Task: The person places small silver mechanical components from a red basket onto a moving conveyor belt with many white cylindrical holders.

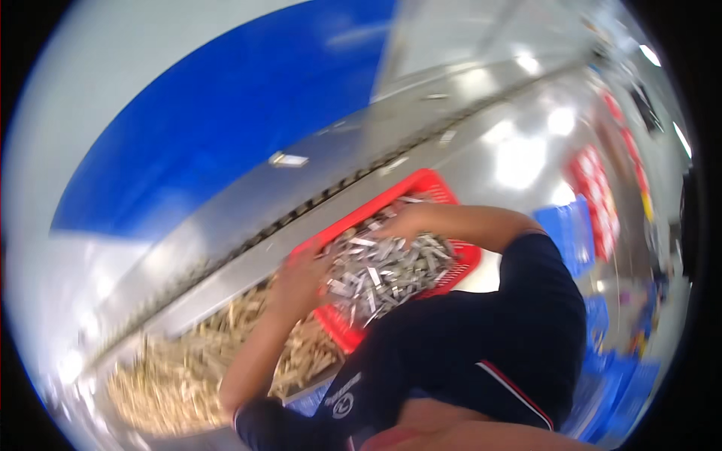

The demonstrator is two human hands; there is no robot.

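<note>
Left hand, right hand apart

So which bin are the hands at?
The red bin holding silvery pieces: left hand at its rim, right hand over them. The blue bins farther right are untouched.

Factory workshop, long steel surface with dark chain, red basket of silvery pieces, blue plastic crates
</note>
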